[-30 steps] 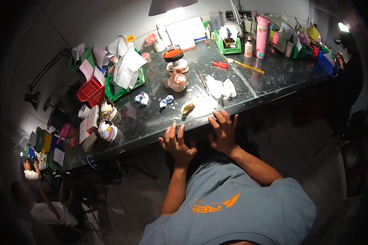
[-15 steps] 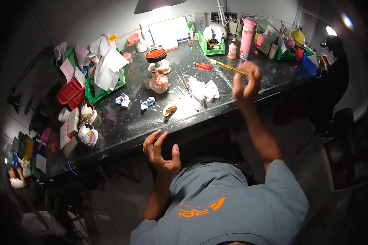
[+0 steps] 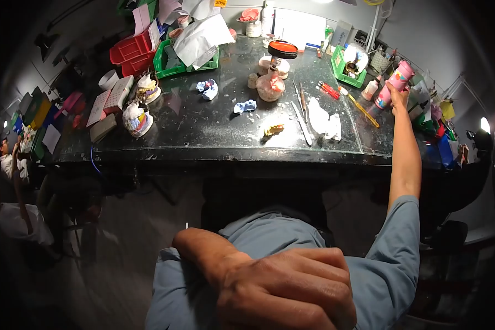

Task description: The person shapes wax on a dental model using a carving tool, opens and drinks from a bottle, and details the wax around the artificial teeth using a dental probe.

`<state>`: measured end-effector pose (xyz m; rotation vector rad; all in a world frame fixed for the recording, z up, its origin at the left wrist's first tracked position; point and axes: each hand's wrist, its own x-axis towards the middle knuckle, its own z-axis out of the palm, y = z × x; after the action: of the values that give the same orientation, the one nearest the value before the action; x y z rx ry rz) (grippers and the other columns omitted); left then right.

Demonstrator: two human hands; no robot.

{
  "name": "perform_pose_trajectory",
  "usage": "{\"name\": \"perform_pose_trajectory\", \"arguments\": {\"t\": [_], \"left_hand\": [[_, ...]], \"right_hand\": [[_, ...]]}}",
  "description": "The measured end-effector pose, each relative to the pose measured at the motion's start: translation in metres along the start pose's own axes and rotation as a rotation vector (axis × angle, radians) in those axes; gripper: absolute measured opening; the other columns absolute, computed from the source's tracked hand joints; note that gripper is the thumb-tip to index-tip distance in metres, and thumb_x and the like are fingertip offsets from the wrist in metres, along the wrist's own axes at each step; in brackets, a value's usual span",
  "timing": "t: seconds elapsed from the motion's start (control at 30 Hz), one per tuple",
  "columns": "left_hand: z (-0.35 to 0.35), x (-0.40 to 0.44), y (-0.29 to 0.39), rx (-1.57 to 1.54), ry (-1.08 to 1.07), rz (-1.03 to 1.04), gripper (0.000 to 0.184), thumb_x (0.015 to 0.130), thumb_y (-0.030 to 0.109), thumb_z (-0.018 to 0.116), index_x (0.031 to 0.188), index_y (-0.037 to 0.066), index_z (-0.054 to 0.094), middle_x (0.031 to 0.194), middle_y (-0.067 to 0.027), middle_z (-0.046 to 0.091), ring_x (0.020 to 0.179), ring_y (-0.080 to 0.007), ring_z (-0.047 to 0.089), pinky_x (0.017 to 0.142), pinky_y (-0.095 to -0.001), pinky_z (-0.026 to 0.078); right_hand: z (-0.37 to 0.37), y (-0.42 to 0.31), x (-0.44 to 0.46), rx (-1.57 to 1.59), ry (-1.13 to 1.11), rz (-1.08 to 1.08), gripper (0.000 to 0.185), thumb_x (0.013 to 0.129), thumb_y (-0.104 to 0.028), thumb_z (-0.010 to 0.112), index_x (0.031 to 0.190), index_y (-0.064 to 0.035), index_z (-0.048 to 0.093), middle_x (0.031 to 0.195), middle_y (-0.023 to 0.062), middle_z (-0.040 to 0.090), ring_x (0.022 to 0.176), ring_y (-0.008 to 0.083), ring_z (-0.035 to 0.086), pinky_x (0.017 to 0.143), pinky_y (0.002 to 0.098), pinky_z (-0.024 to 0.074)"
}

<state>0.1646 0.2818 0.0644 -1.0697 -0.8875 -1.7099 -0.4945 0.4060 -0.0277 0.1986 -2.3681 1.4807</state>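
My right hand (image 3: 400,99) reaches out to the right side of the bench and is wrapped round a pink bottle (image 3: 402,72) with coloured patterns. Beside that bottle stands a small pale bottle (image 3: 371,88). My left hand (image 3: 286,289) is raised close to the camera in front of my chest, back of the hand up and fingers curled together. Its fingertips are hidden, so what they hold, if anything, does not show. Nearest the right arm on the bench lie a yellow-handled brush (image 3: 363,110) and a red tool (image 3: 329,91).
On the dark bench (image 3: 203,129) are a round glass burner (image 3: 270,87), a black-rimmed red disc (image 3: 282,49), white tissue (image 3: 323,122), metal tools (image 3: 301,124) and crumpled blue pieces (image 3: 245,106). Green bins (image 3: 349,77) stand behind. Another person (image 3: 16,159) sits far left.
My right hand has moved out to the pink bottle and taken hold of it. The left hand has come up towards the camera, its fingers now curled. The view has shifted.
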Motion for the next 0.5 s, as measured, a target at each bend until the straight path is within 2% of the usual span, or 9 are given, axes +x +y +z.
{"name": "perform_pose_trajectory", "arguments": {"t": [0.07, 0.1, 0.2, 0.23, 0.3, 0.4, 0.47, 0.5], "left_hand": [[-0.002, 0.001, 0.001, 0.029, 0.015, 0.006, 0.025, 0.1, 0.025, 0.067, 0.086, 0.004, 0.069, 0.08, -0.0137, 0.07, 0.065, -0.0192, 0.066, 0.055, -0.0316, 0.043], [-0.007, 0.0, 0.002, 0.062, 0.004, 0.004, 0.026, 0.099, 0.025, 0.067, 0.084, 0.004, 0.068, 0.08, -0.0129, 0.07, 0.065, -0.0191, 0.066, 0.055, -0.0316, 0.043], [-0.027, 0.0, 0.017, 0.093, -0.177, -0.117, 0.028, 0.1, 0.019, 0.066, 0.077, 0.004, 0.065, 0.081, -0.0117, 0.069, 0.066, -0.0204, 0.065, 0.06, -0.0345, 0.044], [-0.034, 0.002, 0.028, 0.069, -0.269, -0.193, 0.028, 0.1, 0.018, 0.065, 0.076, 0.004, 0.065, 0.082, -0.0119, 0.069, 0.066, -0.0211, 0.065, 0.061, -0.0355, 0.044], [-0.04, 0.002, 0.033, 0.035, -0.388, -0.231, 0.028, 0.101, 0.016, 0.062, 0.076, 0.005, 0.065, 0.082, -0.0116, 0.068, 0.067, -0.0223, 0.065, 0.065, -0.0379, 0.044], [-0.042, -0.001, 0.037, -0.022, -0.589, -0.221, 0.027, 0.101, 0.014, 0.06, 0.075, 0.006, 0.065, 0.084, -0.011, 0.067, 0.07, -0.0235, 0.066, 0.07, -0.0404, 0.044], [-0.045, -0.004, 0.036, 0.001, -0.663, -0.237, 0.027, 0.102, 0.02, 0.059, 0.082, 0.004, 0.067, 0.089, -0.0128, 0.068, 0.078, -0.0273, 0.067, 0.074, -0.0426, 0.046], [-0.051, -0.004, 0.033, 0.036, -0.692, -0.261, 0.031, 0.103, 0.024, 0.058, 0.084, 0.002, 0.068, 0.092, -0.0146, 0.069, 0.082, -0.0292, 0.069, 0.076, -0.0446, 0.048]], "right_hand": [[0.002, -0.001, 0.006, 0.034, -0.022, -0.029, 0.078, 0.067, -0.042, 0.094, 0.126, -0.0018, 0.063, 0.107, 0.012, 0.071, 0.082, 0.0236, 0.066, 0.056, 0.0365, 0.0457], [0.005, 0.001, 0.004, 0.111, 0.005, -0.117, 0.066, 0.069, -0.037, 0.094, 0.119, -0.0032, 0.068, 0.103, 0.0098, 0.073, 0.084, 0.0242, 0.068, 0.063, 0.0367, 0.0511], [0.008, 0.001, 0.002, 0.082, 0.058, -0.193, 0.067, 0.07, -0.033, 0.094, 0.122, -0.0026, 0.067, 0.109, 0.0124, 0.074, 0.09, 0.0253, 0.071, 0.076, 0.0388, 0.0557], [0.007, 0.002, 0.0, 0.057, 0.091, -0.163, 0.067, 0.07, -0.03, 0.094, 0.124, -0.0006, 0.066, 0.113, 0.0144, 0.074, 0.098, 0.0262, 0.072, 0.09, 0.041, 0.0551], [0.009, 0.022, 0.007, 0.139, 0.093, -0.209, 0.068, 0.07, -0.029, 0.094, 0.124, 0.0011, 0.065, 0.115, 0.0152, 0.073, 0.101, 0.0263, 0.071, 0.092, 0.0412, 0.0544], [-0.008, -0.002, -0.021, 0.177, 0.173, -0.215, 0.068, 0.07, -0.024, 0.091, 0.125, 0.0035, 0.063, 0.118, 0.0152, 0.072, 0.103, 0.0263, 0.07, 0.095, 0.0408, 0.0533], [-0.022, -0.032, -0.052, 0.268, 0.226, -0.162, 0.068, 0.069, -0.02, 0.088, 0.127, 0.0037, 0.062, 0.121, 0.015, 0.071, 0.104, 0.0265, 0.069, 0.096, 0.0405, 0.0531], [-0.03, -0.036, -0.056, 0.336, 0.206, -0.177, 0.061, 0.07, -0.016, 0.084, 0.124, 0.0024, 0.063, 0.116, 0.0118, 0.071, 0.102, 0.0242, 0.069, 0.094, 0.0391, 0.0538]]}}
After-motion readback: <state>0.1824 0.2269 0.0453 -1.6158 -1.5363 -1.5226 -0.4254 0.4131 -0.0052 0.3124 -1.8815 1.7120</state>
